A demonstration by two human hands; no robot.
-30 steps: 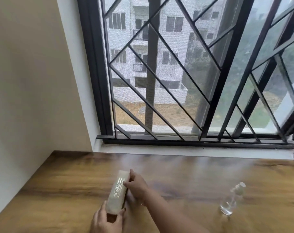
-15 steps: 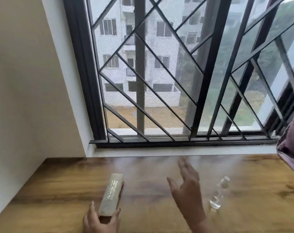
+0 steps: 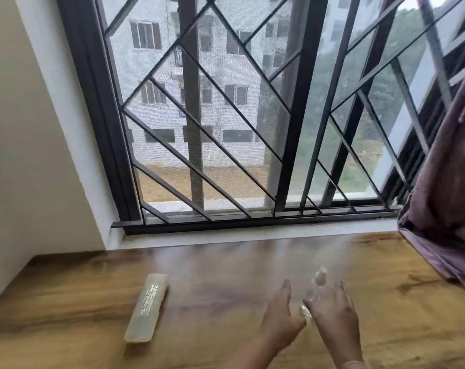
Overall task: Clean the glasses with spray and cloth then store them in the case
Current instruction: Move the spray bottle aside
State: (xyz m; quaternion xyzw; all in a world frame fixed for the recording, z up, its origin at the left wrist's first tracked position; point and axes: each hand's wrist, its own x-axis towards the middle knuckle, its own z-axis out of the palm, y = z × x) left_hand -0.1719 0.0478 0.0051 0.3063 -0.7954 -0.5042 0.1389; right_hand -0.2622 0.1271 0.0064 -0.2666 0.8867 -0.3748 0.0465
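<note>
A small clear spray bottle with a white cap (image 3: 320, 278) stands on the wooden table (image 3: 226, 275), right of centre. My left hand (image 3: 279, 316) and my right hand (image 3: 336, 314) flank it closely, fingers spread, the bottle's lower body partly hidden behind my right fingers. Neither hand clearly grips it. A long, translucent beige glasses case (image 3: 148, 308) with printed text lies closed on the table to the left, apart from both hands. No glasses or cloth show.
A barred window (image 3: 226, 129) with a white sill (image 3: 252, 234) runs along the table's far edge. A purple curtain (image 3: 444, 203) hangs at the right and drapes onto the table corner. A cream wall (image 3: 26, 155) closes the left side.
My left hand has let go of the case and both hands have moved right to the spray bottle. The view has shifted closer and rightwards.
</note>
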